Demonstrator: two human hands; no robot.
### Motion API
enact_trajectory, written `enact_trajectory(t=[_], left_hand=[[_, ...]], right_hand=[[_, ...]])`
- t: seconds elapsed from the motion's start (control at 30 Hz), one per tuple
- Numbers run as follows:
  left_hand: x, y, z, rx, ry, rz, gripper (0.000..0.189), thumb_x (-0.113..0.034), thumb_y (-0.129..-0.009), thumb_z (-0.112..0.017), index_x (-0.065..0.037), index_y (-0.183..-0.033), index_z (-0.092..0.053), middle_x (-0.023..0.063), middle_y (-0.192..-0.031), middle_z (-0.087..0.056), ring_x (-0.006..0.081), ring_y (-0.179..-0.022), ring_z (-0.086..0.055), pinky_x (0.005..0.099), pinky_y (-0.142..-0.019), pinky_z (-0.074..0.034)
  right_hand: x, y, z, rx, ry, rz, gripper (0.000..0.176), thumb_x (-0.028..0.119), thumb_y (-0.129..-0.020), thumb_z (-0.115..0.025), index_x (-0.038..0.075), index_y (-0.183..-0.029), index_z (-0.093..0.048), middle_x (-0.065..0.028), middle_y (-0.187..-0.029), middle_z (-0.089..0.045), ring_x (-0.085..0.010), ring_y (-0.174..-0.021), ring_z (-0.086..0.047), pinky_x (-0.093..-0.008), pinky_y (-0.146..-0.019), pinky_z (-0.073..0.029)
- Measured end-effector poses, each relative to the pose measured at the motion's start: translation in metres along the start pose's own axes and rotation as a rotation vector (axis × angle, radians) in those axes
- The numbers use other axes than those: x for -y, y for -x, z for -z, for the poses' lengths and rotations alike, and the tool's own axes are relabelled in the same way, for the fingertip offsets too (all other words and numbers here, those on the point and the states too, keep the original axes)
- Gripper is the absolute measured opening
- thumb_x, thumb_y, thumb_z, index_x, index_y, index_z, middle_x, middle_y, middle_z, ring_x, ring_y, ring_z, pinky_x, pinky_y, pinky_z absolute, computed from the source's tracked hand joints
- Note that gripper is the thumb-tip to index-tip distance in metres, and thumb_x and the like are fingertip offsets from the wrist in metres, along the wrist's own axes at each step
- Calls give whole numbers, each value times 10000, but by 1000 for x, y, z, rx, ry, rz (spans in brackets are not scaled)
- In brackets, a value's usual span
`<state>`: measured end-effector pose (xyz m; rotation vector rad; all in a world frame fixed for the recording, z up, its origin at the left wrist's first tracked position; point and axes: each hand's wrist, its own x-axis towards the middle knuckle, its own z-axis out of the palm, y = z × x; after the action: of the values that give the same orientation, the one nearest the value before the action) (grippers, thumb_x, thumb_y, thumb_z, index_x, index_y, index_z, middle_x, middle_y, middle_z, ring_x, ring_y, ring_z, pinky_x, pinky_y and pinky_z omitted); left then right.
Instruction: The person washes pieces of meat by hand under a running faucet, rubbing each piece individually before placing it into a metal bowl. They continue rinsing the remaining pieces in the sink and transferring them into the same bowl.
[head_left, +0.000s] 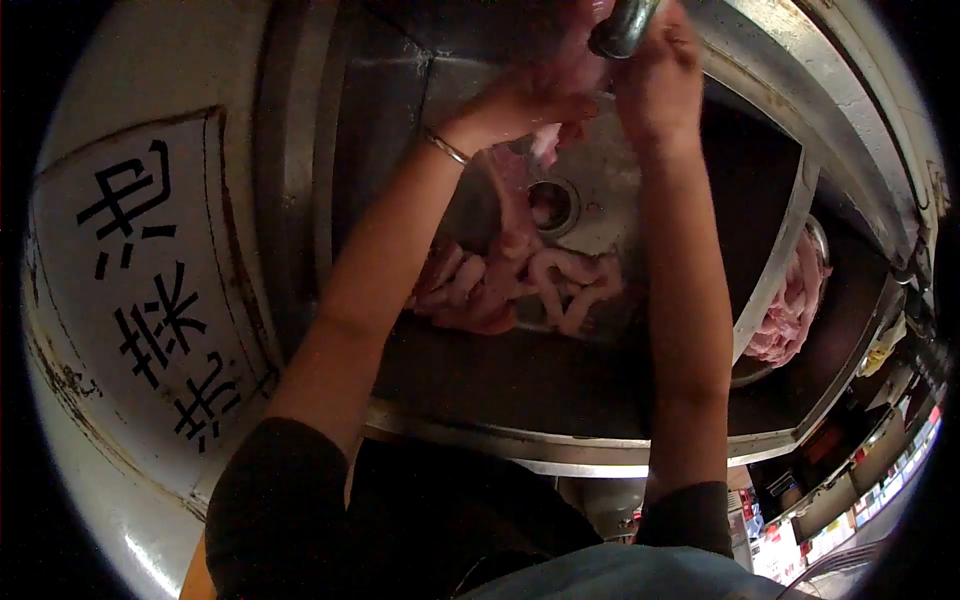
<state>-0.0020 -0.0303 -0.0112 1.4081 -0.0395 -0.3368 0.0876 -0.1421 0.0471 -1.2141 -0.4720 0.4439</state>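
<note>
At the top of the head view, my left hand [525, 105], with a bracelet at its wrist, is closed on a piece of raw meat [580, 58]. A strip of it dangles below the fingers. My right hand [662, 85] is beside the metal faucet [625, 28], its fingers curled and blurred. The faucet partly covers this hand, so what it grips cannot be made out. Below both hands, more pale pink raw meat [490, 285] lies in folded strips in the metal sink [600, 170], close to the round drain [552, 207].
Right of a metal divider [785, 255], a bowl of raw meat [795, 305] sits in a second basin. The sink's front rim [520, 447] runs close to my body. A white sign with black characters [150, 280] is on the left.
</note>
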Motion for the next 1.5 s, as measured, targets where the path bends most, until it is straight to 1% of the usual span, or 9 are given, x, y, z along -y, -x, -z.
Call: enact_trajectory(t=[0.03,0.3,0.5,0.57,0.67,0.97,1.17,1.4,1.5], left_hand=[[18,1,0,-13,66,-37,289,-262,-816,-568,-26,-977,-524,15,-798,-568,88,-711,-525,252,-635,-436],[53,-10,-10,-310,79,-89,278,-158,-824,-537,-31,-1071,-521,6,-923,-543,65,-779,-481,234,-640,-424],[11,-3,-21,-312,-173,-225,336,-12,-794,-463,-54,-1128,-477,1,-895,-542,58,-726,-477,207,-604,-411],[1,0,-22,-362,203,-260,257,-11,-794,-460,-47,-1046,-492,-14,-833,-543,53,-683,-467,206,-580,-405],[-20,6,-21,-615,212,-16,155,-17,-788,-460,-44,-936,-493,-12,-779,-533,49,-663,-463,201,-564,-402],[-5,3,-9,-664,8,-96,238,-61,-710,-603,-39,-907,-472,21,-760,-545,59,-597,-500,209,-531,-427],[10,0,-3,-391,128,-148,197,-107,-745,-634,-26,-891,-531,6,-721,-559,61,-621,-521,213,-528,-437],[10,-2,-7,-508,-6,-104,270,-87,-760,-617,-27,-1011,-541,-12,-708,-551,64,-624,-510,218,-540,-425],[8,3,-13,-618,411,-199,253,-118,-765,-592,-37,-1001,-545,5,-726,-551,71,-598,-500,215,-523,-413]], right_hand=[[13,-2,-11,-252,-210,-25,165,146,-891,-435,42,-964,-540,23,-765,-539,-82,-631,-490,-208,-550,-400],[20,11,-9,-240,-579,-107,137,111,-880,-448,52,-982,-518,-4,-815,-538,-92,-746,-519,-238,-642,-425],[-7,22,3,-163,-611,-261,277,361,-877,-429,91,-898,-486,-28,-825,-556,-149,-743,-512,-307,-698,-406],[-4,24,10,-199,-533,-300,284,373,-876,-429,100,-813,-475,-32,-808,-550,-156,-665,-494,-280,-619,-403],[-4,25,23,-73,-232,-404,278,348,-864,-468,73,-860,-503,-43,-806,-551,-125,-660,-502,-252,-591,-407],[-10,37,6,186,717,-29,313,224,-788,-611,-15,-978,-540,-110,-777,-615,-116,-728,-568,-278,-611,-463],[-3,23,12,27,350,-136,234,177,-833,-548,-9,-972,-565,-56,-745,-603,-110,-630,-542,-251,-534,-441],[29,35,20,-267,-32,-152,303,293,-881,-446,29,-983,-555,-30,-777,-588,-74,-593,-504,-204,-465,-386],[19,52,39,-265,-39,-264,288,297,-883,-445,33,-944,-544,-18,-764,-576,-74,-595,-509,-195,-474,-379]])
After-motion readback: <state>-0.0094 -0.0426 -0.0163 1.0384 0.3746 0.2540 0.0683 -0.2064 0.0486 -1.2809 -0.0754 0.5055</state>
